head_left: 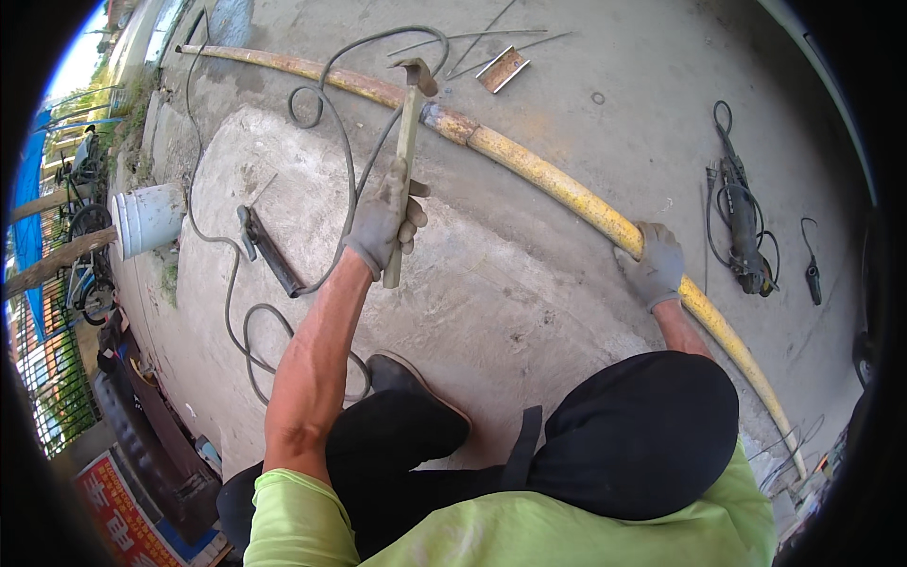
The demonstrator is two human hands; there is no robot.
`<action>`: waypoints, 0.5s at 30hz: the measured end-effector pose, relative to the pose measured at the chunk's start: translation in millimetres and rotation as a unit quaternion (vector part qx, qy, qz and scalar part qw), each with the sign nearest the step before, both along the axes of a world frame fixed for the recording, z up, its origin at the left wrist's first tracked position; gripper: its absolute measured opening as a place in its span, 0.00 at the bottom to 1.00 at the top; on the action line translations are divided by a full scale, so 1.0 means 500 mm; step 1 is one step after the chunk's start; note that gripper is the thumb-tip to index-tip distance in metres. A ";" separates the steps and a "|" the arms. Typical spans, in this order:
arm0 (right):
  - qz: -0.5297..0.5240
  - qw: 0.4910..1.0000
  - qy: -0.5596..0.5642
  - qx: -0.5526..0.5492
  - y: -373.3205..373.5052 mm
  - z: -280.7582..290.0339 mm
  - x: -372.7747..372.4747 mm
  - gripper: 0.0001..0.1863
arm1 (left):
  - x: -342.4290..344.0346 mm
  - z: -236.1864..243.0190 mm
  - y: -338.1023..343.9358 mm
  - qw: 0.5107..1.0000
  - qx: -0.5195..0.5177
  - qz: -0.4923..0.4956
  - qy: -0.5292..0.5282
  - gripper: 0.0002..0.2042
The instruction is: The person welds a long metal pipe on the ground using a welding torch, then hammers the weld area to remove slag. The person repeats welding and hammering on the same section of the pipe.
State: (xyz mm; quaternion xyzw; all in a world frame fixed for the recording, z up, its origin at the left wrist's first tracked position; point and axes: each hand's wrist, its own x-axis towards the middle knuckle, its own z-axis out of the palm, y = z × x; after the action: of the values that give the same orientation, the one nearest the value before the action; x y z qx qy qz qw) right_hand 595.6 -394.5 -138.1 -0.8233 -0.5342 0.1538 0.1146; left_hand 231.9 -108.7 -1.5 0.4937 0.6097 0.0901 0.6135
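Observation:
My gloved left hand (385, 217) grips the pale handle of a hammer (408, 128), whose rusty metal head points away from me, near the long pipe. With the fingers of its grey glove wrapped round it, my right hand (655, 265) holds the yellow-painted pipe (567, 189). The pipe lies slantwise across the concrete from the far left to the near right. A rusty, darker joint (449, 123) shows partway along it, just right of the hammer head. Left of my left hand, a welding electrode holder (269, 250) with a thin rod in it rests on the ground.
A grey cable (351, 161) loops over the floor and under the pipe's far part. Beyond the pipe lie a short rusty channel piece (503, 69) and thin rods (472, 36). At right sits an angle grinder (744, 227) with its cord. A white bucket (149, 220) stands at left.

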 end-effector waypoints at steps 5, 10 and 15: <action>0.000 1.000 -0.008 0.006 0.009 -0.010 -0.003 0.32 | -0.011 -0.014 -0.006 0.999 -0.019 0.030 -0.027 0.41; -0.005 0.999 0.005 0.040 0.003 -0.016 0.008 0.35 | -0.025 -0.014 0.024 0.998 -0.048 0.025 0.012 0.39; 0.037 0.998 0.018 0.042 0.002 -0.005 0.005 0.36 | -0.040 -0.012 -0.042 0.998 -0.029 0.058 -0.022 0.38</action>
State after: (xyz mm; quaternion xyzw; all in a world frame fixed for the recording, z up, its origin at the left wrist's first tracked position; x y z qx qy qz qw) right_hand 598.0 -393.7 -140.4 -0.7947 -0.5679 0.1499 0.1529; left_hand 212.1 -129.5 -7.4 0.4371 0.6261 0.1186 0.6347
